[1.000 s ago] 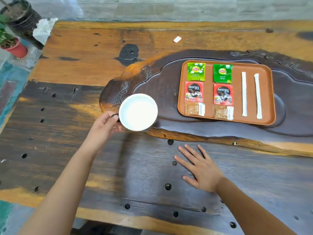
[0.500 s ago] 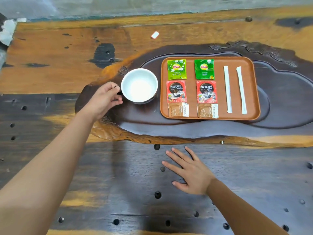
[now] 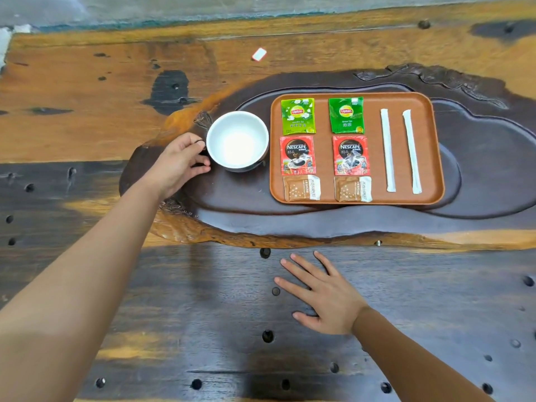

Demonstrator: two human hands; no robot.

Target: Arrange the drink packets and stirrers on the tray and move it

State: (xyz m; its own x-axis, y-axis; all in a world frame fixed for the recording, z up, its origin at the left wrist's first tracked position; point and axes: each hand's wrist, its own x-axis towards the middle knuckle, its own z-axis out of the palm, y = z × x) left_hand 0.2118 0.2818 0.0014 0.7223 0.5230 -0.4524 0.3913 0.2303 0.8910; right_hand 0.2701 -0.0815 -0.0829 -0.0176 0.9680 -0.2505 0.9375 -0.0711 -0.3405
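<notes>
A brown tray (image 3: 435,158) lies on the dark carved tea board (image 3: 478,175). On it sit two green Lipton packets (image 3: 298,115) (image 3: 346,114), two red Nescafe packets (image 3: 297,155) (image 3: 351,155) and two brown sugar packets (image 3: 302,188) (image 3: 353,189) in two columns. Two white wrapped stirrers (image 3: 387,150) (image 3: 412,151) lie side by side at the tray's right. My left hand (image 3: 181,163) grips the handle of a white cup (image 3: 237,140) standing just left of the tray. My right hand (image 3: 322,291) rests flat on the table, fingers spread.
The wooden table (image 3: 87,117) has several round holes near its front. A small white scrap (image 3: 259,54) lies behind the tea board. The tea board's raised rim runs along its front edge.
My left hand carried the cup from the tea board's left edge rightward and set it beside the tray. My right hand stayed flat on the table.
</notes>
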